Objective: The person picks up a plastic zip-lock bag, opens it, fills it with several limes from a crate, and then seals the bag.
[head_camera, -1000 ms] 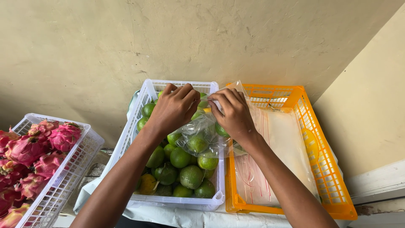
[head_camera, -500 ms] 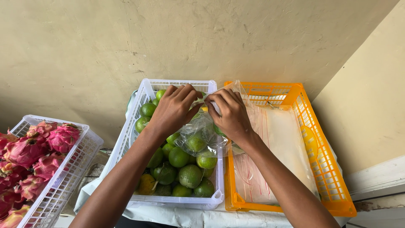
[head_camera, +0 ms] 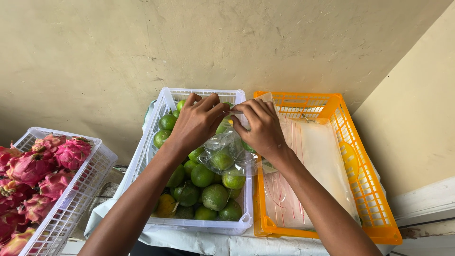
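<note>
Both hands meet over the far half of the white crate, working the neck of a clear plastic bag with green citrus inside.

Key relation: the bag's body hangs at roughly 6 o'clock from the pinch point, directly below and between the two hands. Its long axis runs from the twisted neck, at about 12 o'clock, down to the fruit-filled belly at 6 o'clock. The belly rests on or just above the loose green citrus in the crate; I cannot tell which. Neither hand is clearly nearer: both sit on the neck, left hand at 9 o'clock of it, right hand at 3 o'clock.

Fingers:
- Left: fingers curled in, tips closed on the bag's neck film. Pinch grip, not a full fist.
- Right: fingers likewise curled, thumb and forefinger closed on the same neck from the other side. Tips of both hands nearly touching.

Around it:
- Orange crate at 3 o'clock, touching the white one, lined with flat clear bags bearing red stripes. A loose flap of film rises behind the right hand.
- Second white crate of pink dragon fruit at 9 o'clock, well apart.
- All stand on a bench under a pale cloth, against a beige wall.
</note>
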